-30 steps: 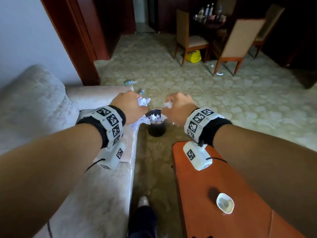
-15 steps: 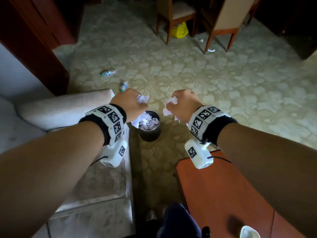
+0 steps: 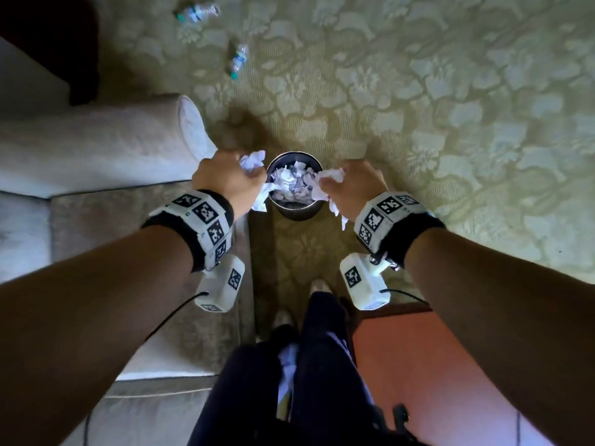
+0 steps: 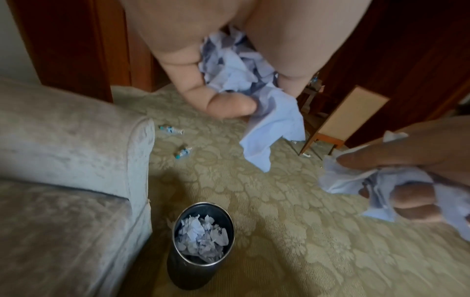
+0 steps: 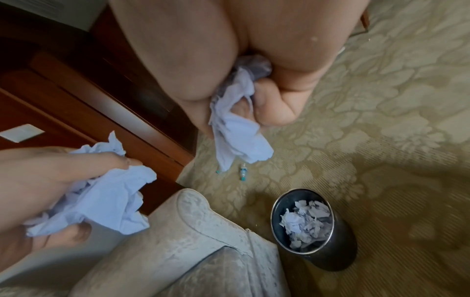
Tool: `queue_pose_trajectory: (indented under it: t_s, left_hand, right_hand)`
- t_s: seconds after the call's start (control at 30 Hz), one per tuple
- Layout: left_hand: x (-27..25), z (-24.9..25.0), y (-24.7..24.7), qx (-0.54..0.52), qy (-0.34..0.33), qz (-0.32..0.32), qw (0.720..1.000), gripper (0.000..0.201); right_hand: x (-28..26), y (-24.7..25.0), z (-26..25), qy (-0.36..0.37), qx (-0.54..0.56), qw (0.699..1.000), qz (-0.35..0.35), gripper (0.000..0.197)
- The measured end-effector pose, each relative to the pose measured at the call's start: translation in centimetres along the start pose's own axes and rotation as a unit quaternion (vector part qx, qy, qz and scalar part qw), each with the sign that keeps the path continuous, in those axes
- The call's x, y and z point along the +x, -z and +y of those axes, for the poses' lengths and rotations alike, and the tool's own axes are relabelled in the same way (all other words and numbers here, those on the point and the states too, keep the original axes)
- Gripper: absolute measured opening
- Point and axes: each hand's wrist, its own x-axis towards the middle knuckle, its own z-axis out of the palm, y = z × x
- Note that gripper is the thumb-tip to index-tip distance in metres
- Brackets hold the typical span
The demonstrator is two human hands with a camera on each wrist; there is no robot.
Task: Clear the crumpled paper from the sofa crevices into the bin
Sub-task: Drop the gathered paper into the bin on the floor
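A small dark round bin [image 3: 294, 211] stands on the carpet by the sofa's front corner, with several crumpled white papers inside [image 4: 202, 239]. My left hand [image 3: 230, 178] grips a wad of crumpled paper [image 3: 252, 160] just above the bin's left rim. My right hand [image 3: 351, 185] grips another wad of crumpled paper [image 3: 330, 178] above the right rim. In the left wrist view the left wad [image 4: 254, 90] hangs from my curled fingers. In the right wrist view the right wad [image 5: 236, 128] hangs the same way above the bin [image 5: 328, 251].
The beige sofa [image 3: 96, 149] lies to the left, its armrest [image 4: 76, 140] next to the bin. A red-brown table [image 3: 396, 352] stands at lower right. Two plastic bottles [image 3: 196, 11] [image 3: 239, 59] lie on the patterned carpet [image 3: 450, 107] beyond. My legs and feet [image 3: 317, 286] are just behind the bin.
I have stepped closer and my view has tilted down. Both hands, still gripping their paper wads, now hang over the bin's rim instead of short of it.
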Motion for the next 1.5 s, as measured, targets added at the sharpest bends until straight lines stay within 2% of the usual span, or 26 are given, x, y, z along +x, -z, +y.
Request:
queue_pose_trajectory:
  t_s: [0.13, 0.3, 0.43, 0.53, 0.63, 0.7, 0.83, 0.97, 1.07, 1.1, 1.23, 1.3, 1.4, 1.5]
  left_hand:
    - [6.9, -1.7, -6.4, -0.019, 0.016, -0.011, 1.0, 0.031]
    - [15.3, -6.4, -16.0, -0.042, 0.05, -0.041, 0.997, 0.03]
    - [21.5, -9.4, -21.6, -0.09, 0.089, -0.077, 0.989, 0.04]
    - [24.7, -11.1, -24.6, -0.108, 0.109, -0.09, 0.984, 0.041]
    - [26.5, -12.4, -27.5, -0.121, 0.101, -0.101, 0.982, 0.037]
    - [27.2, -13.1, -29.5, -0.118, 0.091, -0.108, 0.983, 0.036]
    - [28.1, -13.7, -31.9, -0.092, 0.092, -0.123, 0.984, 0.029]
    - [28.8, -12.3, -32.2, -0.076, 0.092, -0.122, 0.985, 0.026]
    - [29.5, -10.8, -32.0, -0.076, 0.078, -0.111, 0.988, 0.023]
    - [29.6, -10.4, -31.9, -0.081, 0.069, -0.111, 0.988, 0.026]
    - [29.8, -9.2, -31.6, -0.099, 0.014, -0.137, 0.986, 0.079]
    - [29.3, -8.5, -31.0, -0.079, 0.008, -0.152, 0.985, 0.09]
    - [28.3, -6.6, -28.7, -0.042, -0.002, -0.181, 0.983, 0.084]
    - [28.0, -3.5, -24.2, -0.038, -0.033, -0.195, 0.98, 0.061]
  right_hand:
    - [8.8, -3.8, 1.4, -0.022, -0.008, 1.0, -0.021, 0.04]
    - [20.0, -12.3, 4.0, -0.078, 0.006, 0.996, -0.053, 0.039]
    - [27.2, -17.6, 6.5, -0.135, 0.013, 0.989, -0.057, 0.037]
    - [31.5, -20.1, 7.8, -0.206, 0.062, 0.976, -0.027, 0.039]
    - [35.2, -22.5, 8.6, -0.228, 0.106, 0.968, -0.015, 0.051]
    - [37.1, -24.1, 10.2, -0.24, 0.156, 0.958, -0.031, 0.052]
    - [36.8, -24.8, 11.3, -0.242, 0.183, 0.947, -0.106, 0.025]
    - [35.4, -24.2, 12.3, -0.239, 0.213, 0.942, -0.1, 0.027]
    - [34.3, -23.6, 12.7, -0.246, 0.236, 0.937, -0.07, 0.011]
    - [34.0, -23.3, 12.8, -0.245, 0.234, 0.939, -0.06, 0.01]
    - [32.8, -21.7, 12.9, -0.226, 0.222, 0.947, -0.049, 0.009]
    - [32.0, -20.2, 12.9, -0.209, 0.201, 0.956, -0.042, 0.022]
    - [30.3, -16.4, 12.0, -0.173, 0.15, 0.972, -0.043, 0.033]
    - [28.7, -10.7, 9.8, -0.185, 0.113, 0.976, -0.014, 0.03]
